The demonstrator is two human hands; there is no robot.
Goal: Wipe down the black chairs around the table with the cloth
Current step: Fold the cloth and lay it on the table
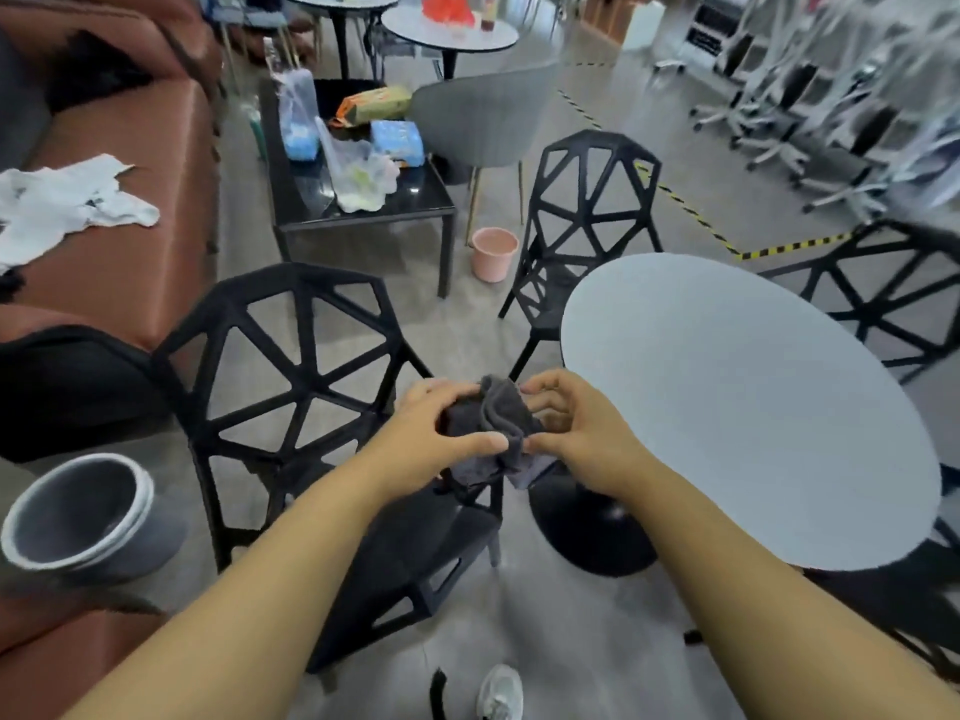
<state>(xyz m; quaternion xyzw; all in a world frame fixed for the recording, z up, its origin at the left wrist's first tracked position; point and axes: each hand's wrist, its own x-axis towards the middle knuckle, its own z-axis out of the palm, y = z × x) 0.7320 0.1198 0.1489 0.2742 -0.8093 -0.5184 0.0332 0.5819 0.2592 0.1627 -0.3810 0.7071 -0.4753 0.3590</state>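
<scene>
Both hands meet at chest height over the floor. The left hand (434, 433) curls its fingers over a bunched dark grey terry cloth (493, 420) with the thumb pressed along its lower fold, and the right hand (576, 433) pinches the opposite side, so the soft, wrinkled cloth is gripped between them, just beside the table's edge and above the nearest chair's seat.

At far left a rust-brown, smooth leather-look sofa (156, 148) carries a crumpled white rag (67, 200). Below it stands a round grey plastic bin (88, 517) with a pale rim. Next comes the nearest black chair (291, 366) — a hard frame of open triangles, its back toward the sofa. Behind it is a glossy black rectangular low table (410, 200) bearing clear plastic bags and snack packets, with a small pink bucket (493, 252) on the concrete floor beside its leg. A second black lattice chair (587, 210) stands behind the round, matte pale grey tabletop (727, 407) on its black pedestal base. A third black lattice chair (883, 304) shows at the table's far right — only partly in view.
</scene>
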